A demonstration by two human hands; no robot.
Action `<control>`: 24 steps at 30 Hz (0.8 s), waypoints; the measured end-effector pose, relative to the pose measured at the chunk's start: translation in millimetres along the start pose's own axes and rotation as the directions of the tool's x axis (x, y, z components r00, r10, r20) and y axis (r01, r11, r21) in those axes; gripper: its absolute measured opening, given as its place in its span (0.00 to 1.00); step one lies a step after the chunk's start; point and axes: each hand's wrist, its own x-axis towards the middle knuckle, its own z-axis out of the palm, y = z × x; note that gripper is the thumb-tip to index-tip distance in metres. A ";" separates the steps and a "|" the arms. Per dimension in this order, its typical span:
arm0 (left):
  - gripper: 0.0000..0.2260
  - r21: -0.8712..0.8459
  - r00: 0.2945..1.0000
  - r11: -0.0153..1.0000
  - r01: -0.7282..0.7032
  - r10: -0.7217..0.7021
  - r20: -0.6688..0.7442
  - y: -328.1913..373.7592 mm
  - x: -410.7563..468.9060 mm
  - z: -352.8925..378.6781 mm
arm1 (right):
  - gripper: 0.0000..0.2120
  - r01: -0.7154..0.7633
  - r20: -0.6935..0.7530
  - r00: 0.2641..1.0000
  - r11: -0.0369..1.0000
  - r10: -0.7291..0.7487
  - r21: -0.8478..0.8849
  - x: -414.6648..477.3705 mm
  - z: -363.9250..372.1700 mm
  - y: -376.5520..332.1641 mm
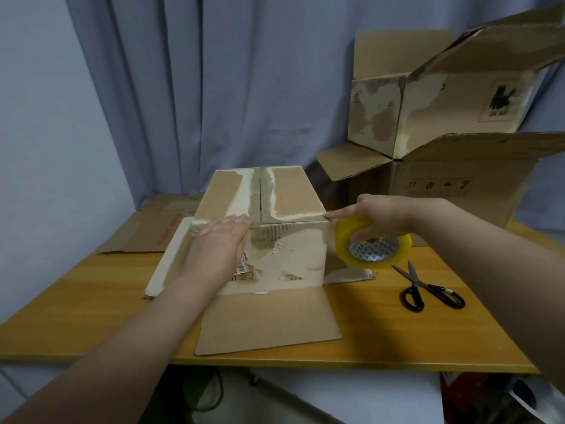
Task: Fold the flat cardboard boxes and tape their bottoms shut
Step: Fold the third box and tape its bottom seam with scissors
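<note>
A worn cardboard box stands upside down on the wooden table, its two bottom flaps folded shut with a seam down the middle. Its lower flaps splay out flat on the table. My left hand lies flat with straight fingers on the box's near top edge, left of the seam. My right hand grips a roll of yellowish clear tape beside the box's right top corner, with its forefinger stretched out to touch that corner.
Black-handled scissors lie on the table right of the box. A flat cardboard sheet lies at the back left. Two open folded boxes are stacked at the back right. A blue curtain hangs behind.
</note>
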 end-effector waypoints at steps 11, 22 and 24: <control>0.23 0.096 0.995 0.994 -0.059 0.051 0.087 98.7 41.8 17.9 | 0.30 -0.002 -0.108 0.994 0.984 0.021 0.178 -5.3 25.0 -3.2; 0.29 0.124 0.938 0.950 -0.287 0.305 -0.165 53.5 -12.1 19.3 | 0.31 0.139 -0.242 0.969 0.930 -0.057 0.339 -44.3 54.9 -41.0; 0.28 0.131 0.907 0.924 -0.361 0.380 -0.182 37.4 -18.1 13.5 | 0.31 0.174 -0.278 0.958 0.921 -0.075 0.349 -46.2 60.3 -55.8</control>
